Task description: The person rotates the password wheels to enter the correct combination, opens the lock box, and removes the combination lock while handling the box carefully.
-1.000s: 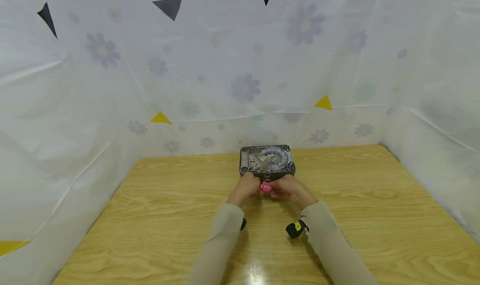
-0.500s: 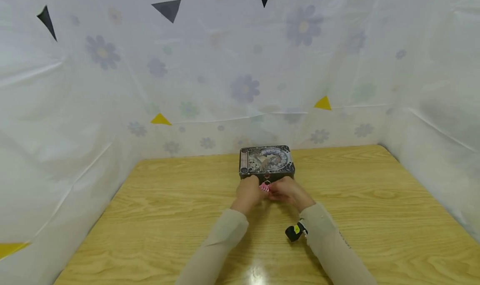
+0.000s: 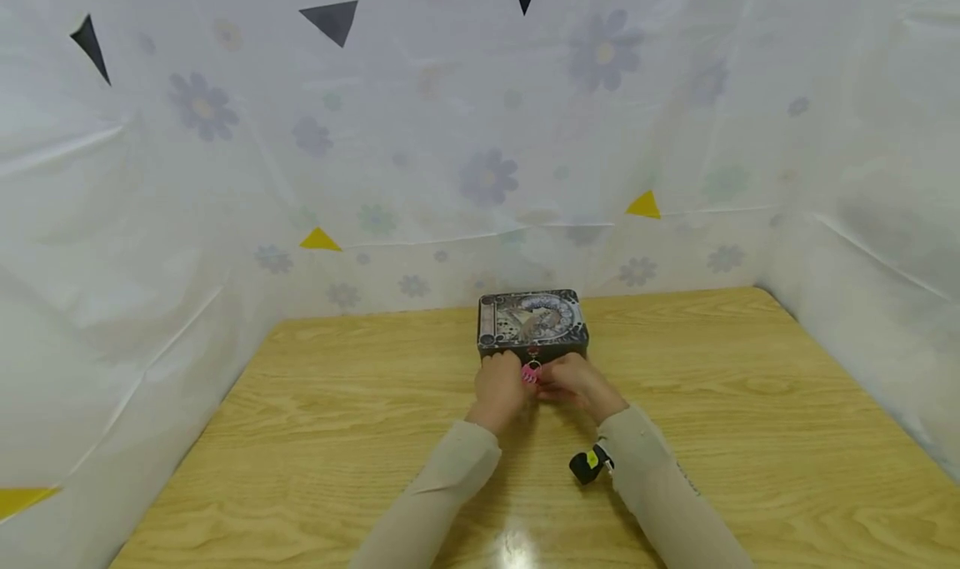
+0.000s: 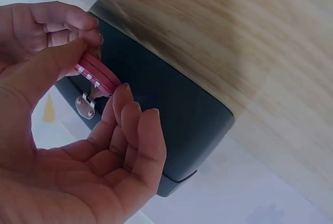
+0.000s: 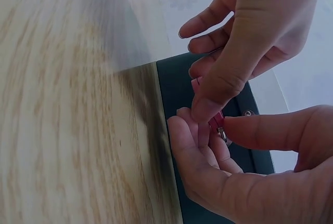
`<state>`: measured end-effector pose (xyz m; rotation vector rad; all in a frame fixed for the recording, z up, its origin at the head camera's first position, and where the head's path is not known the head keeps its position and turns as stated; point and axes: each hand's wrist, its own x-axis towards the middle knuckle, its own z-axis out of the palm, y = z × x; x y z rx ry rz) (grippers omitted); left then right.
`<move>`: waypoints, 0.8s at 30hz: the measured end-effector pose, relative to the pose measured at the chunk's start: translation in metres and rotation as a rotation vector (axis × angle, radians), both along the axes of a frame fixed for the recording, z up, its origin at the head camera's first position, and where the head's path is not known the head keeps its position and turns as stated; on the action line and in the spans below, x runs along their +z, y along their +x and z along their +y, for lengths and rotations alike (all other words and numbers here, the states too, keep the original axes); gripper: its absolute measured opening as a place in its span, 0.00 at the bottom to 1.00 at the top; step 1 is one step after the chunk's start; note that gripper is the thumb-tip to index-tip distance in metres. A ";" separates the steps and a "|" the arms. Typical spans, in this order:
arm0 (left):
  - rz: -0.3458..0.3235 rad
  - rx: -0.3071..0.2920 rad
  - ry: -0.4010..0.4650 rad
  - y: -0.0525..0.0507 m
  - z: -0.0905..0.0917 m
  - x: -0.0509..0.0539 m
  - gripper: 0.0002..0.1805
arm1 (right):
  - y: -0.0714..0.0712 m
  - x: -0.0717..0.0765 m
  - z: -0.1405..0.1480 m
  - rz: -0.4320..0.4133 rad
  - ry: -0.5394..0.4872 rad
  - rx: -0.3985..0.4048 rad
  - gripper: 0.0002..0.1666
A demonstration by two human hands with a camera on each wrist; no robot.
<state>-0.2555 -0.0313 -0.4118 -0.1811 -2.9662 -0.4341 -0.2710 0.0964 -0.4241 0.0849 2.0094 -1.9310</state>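
Observation:
A small pink combination padlock [image 3: 532, 374] is at the front of a dark tin box [image 3: 534, 319] with a patterned lid. White number dials show on the padlock [image 4: 96, 76] in the left wrist view, close to the box's metal clasp [image 4: 85, 106]. I cannot tell whether its shackle [image 5: 222, 134] passes through the clasp. My left hand [image 3: 500, 388] pinches the padlock from the left, thumb on its body. From the other side my right hand [image 3: 579, 381] holds it between thumb and fingers. Fingers partly cover the padlock in every view.
The box sits near the back edge of a wood-grain table [image 3: 337, 402]. White flowered sheeting [image 3: 420, 136] hangs behind and at both sides. A black wrist camera [image 3: 587, 466] hangs below the right sleeve [image 3: 645, 444].
My left hand and forearm have shifted slightly and turned. The padlock has tilted, and its shackle ring now shows above it. My right hand stays nearly in place.

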 end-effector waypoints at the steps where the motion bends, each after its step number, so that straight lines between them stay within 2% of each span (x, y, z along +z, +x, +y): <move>1: -0.002 0.001 0.005 0.000 0.000 0.000 0.23 | 0.000 0.000 0.000 -0.002 -0.003 0.001 0.11; 6: -0.016 0.002 0.036 0.002 0.000 -0.001 0.22 | 0.000 0.000 -0.001 -0.033 -0.028 -0.043 0.09; 11: -0.012 -0.006 0.061 0.001 0.000 -0.001 0.22 | 0.000 -0.001 -0.002 -0.058 -0.032 -0.080 0.11; 24: -0.017 -0.027 0.123 0.003 -0.001 -0.005 0.24 | 0.005 -0.001 -0.006 -0.057 0.042 -0.131 0.14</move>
